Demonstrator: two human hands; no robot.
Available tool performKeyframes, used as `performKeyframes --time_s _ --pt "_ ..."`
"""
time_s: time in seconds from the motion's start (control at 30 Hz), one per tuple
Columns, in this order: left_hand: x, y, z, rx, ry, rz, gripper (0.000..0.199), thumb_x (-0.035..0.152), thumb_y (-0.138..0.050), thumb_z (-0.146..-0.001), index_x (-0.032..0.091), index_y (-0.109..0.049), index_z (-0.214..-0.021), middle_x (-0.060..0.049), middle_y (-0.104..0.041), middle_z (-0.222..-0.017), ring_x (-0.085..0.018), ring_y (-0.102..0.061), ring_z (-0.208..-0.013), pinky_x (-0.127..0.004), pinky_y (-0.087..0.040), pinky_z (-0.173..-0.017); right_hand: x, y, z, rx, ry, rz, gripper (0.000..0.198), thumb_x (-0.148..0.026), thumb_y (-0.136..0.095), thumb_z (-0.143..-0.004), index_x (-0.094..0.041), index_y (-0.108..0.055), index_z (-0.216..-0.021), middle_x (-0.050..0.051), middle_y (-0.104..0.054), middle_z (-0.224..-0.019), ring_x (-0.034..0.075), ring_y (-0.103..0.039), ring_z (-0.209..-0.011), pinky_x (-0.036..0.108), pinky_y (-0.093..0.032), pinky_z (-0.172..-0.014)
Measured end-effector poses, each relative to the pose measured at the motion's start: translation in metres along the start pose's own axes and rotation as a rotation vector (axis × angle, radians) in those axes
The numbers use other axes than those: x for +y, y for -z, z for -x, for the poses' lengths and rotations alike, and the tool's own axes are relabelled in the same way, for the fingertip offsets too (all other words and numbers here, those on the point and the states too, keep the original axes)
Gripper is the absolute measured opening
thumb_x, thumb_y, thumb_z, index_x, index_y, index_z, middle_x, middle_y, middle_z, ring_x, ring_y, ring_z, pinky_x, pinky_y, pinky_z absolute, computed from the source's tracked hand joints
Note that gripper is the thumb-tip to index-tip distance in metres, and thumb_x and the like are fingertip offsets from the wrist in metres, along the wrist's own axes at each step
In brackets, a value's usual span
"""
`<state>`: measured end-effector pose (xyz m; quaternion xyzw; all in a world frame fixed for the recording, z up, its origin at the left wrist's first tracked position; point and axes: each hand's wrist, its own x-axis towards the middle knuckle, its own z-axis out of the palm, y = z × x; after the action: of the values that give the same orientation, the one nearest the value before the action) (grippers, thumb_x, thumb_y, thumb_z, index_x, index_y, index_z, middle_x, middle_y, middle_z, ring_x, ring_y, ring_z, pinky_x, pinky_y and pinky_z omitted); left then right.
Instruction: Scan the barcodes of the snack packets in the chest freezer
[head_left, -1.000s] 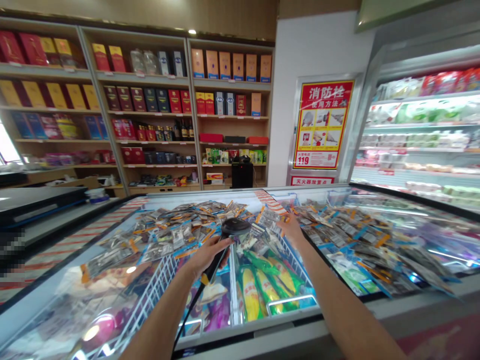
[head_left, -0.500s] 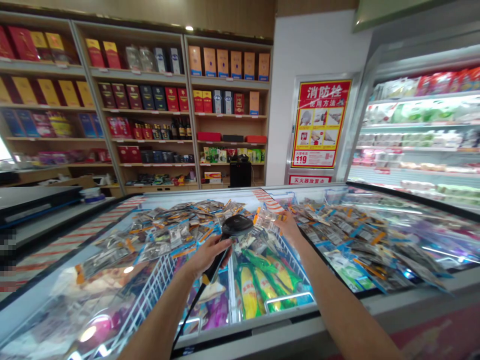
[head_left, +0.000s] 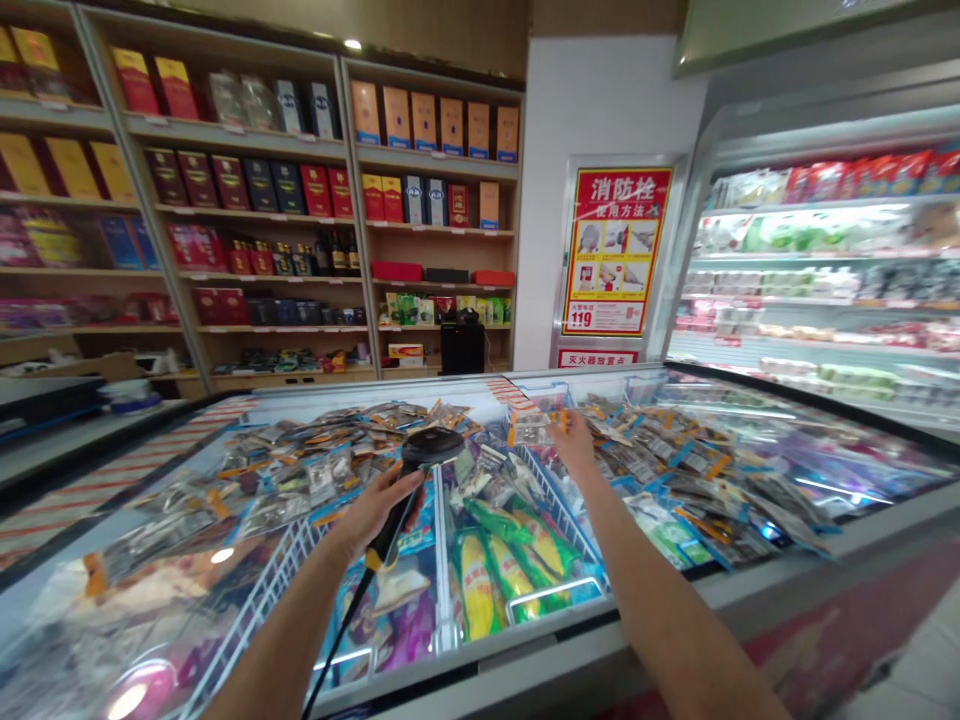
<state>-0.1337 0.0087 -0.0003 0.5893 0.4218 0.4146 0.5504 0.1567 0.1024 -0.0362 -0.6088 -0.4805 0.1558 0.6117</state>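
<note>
My left hand (head_left: pixel 379 505) is wrapped round the handle of a black corded barcode scanner (head_left: pixel 431 447), whose head points away over the freezer. The scanner's cable (head_left: pixel 341 625) runs down past my left forearm. My right hand (head_left: pixel 574 440) pinches the edge of a small clear packet with orange trim (head_left: pixel 531 430), held above the chest freezer. Left of the scanner, many similar packets (head_left: pixel 330 478) lie heaped on the glass; another heap of packets (head_left: pixel 667 455) spreads to the right of my right hand. Bagged corn cobs (head_left: pixel 487 575) lie inside the freezer below.
White wire baskets (head_left: pixel 259 590) divide the freezer. Its front edge (head_left: pixel 540 640) crosses in front of me. Behind stand shelves of boxed bottles (head_left: pixel 255 185), a red notice (head_left: pixel 619 250) and a lit fridge (head_left: pixel 817 270). A dark counter device (head_left: pixel 45 415) stands at left.
The view has turned right, so the shelves and freezer appear shifted left. My left hand and the scanner have moved slightly away from the packet. Both hands keep their hold.
</note>
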Motion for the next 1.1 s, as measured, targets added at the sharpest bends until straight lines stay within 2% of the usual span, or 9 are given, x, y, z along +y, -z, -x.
performKeyframes --time_s 0.1,0.17,0.33,0.47,0.57,0.73,0.9,1.0,1.1 --pt "-0.002 0.009 -0.002 0.078 0.035 0.014 0.033 0.048 -0.054 -0.062 0.015 -0.047 -0.063 0.002 -0.051 -0.052 -0.008 -0.045 -0.041 -0.021 -0.035 -0.041 0.007 0.030 -0.017 0.233 -0.100 0.132 0.042 -0.035 -0.048 -0.061 -0.015 -0.044 -0.098 0.008 -0.058 -0.082 0.022 -0.055 -0.078 0.033 -0.041 -0.069" --pt "-0.002 0.014 -0.003 0.137 0.050 0.013 0.034 0.049 -0.054 -0.061 0.015 -0.048 -0.063 0.001 -0.052 -0.053 -0.009 -0.046 -0.041 -0.021 -0.035 -0.040 0.010 0.053 -0.028 0.342 -0.136 0.235 0.045 -0.034 -0.048 -0.062 -0.012 -0.044 -0.102 0.012 -0.058 -0.085 0.024 -0.055 -0.083 0.034 -0.040 -0.074" --pt "0.001 0.022 -0.002 0.207 0.016 0.037 0.033 0.047 -0.055 -0.061 0.015 -0.050 -0.062 0.002 -0.053 -0.050 -0.008 -0.046 -0.040 -0.020 -0.036 -0.039 0.007 0.093 -0.036 0.365 -0.152 0.433 0.054 -0.031 -0.049 -0.064 -0.007 -0.041 -0.111 0.019 -0.056 -0.098 0.030 -0.052 -0.093 0.039 -0.037 -0.079" --pt "0.005 0.024 0.000 0.212 -0.010 0.022 0.035 0.050 -0.052 -0.062 0.015 -0.050 -0.059 0.001 -0.052 -0.047 -0.009 -0.045 -0.038 -0.021 -0.036 -0.038 -0.001 0.093 -0.022 0.381 -0.050 0.530 0.059 -0.033 -0.048 -0.066 -0.007 -0.037 -0.118 0.020 -0.049 -0.111 0.031 -0.045 -0.103 0.039 -0.035 -0.082" --pt "0.009 0.024 0.002 0.226 -0.006 0.027 0.035 0.049 -0.053 -0.061 0.015 -0.049 -0.058 0.002 -0.051 -0.045 -0.009 -0.045 -0.037 -0.021 -0.035 -0.037 -0.009 0.071 -0.008 0.312 0.097 0.575 0.054 -0.033 -0.046 -0.068 -0.008 -0.040 -0.115 0.018 -0.049 -0.112 0.028 -0.045 -0.104 0.036 -0.035 -0.083" --pt "0.012 0.027 0.004 0.273 0.036 0.007 0.037 0.050 -0.051 -0.063 0.014 -0.047 -0.055 0.001 -0.050 -0.042 -0.008 -0.043 -0.035 -0.019 -0.032 -0.035 -0.030 -0.002 0.018 -0.136 0.227 0.507 0.035 -0.034 -0.044 -0.071 -0.015 -0.055 -0.099 0.009 -0.061 -0.093 0.021 -0.055 -0.089 0.030 -0.039 -0.077" --pt "0.008 0.034 0.003 0.299 0.011 -0.050 0.038 0.051 -0.050 -0.064 0.015 -0.047 -0.054 0.002 -0.048 -0.040 -0.008 -0.043 -0.035 -0.019 -0.032 -0.036 -0.054 -0.075 0.051 -0.417 0.296 0.552 0.032 -0.037 -0.043 -0.073 -0.015 -0.060 -0.090 0.009 -0.063 -0.089 0.021 -0.056 -0.087 0.028 -0.039 -0.074" --pt "0.006 0.036 0.001 0.335 0.023 -0.029 0.036 0.050 -0.052 -0.063 0.015 -0.047 -0.057 0.002 -0.049 -0.041 -0.008 -0.044 -0.035 -0.019 -0.033 -0.036 -0.063 -0.105 0.068 -0.479 0.275 0.665 0.042 -0.045 -0.041 -0.072 -0.012 -0.060 -0.090 0.014 -0.062 -0.091 0.025 -0.054 -0.090 0.034 -0.039 -0.074" --pt "0.006 0.036 0.001 0.340 0.035 -0.016 0.036 0.050 -0.051 -0.063 0.015 -0.047 -0.057 0.002 -0.049 -0.041 -0.009 -0.045 -0.036 -0.020 -0.033 -0.037 -0.065 -0.125 0.080 -0.413 0.255 0.752 0.053 -0.054 -0.041 -0.069 -0.008 -0.061 -0.088 0.019 -0.057 -0.097 0.031 -0.048 -0.097 0.042 -0.035 -0.078"
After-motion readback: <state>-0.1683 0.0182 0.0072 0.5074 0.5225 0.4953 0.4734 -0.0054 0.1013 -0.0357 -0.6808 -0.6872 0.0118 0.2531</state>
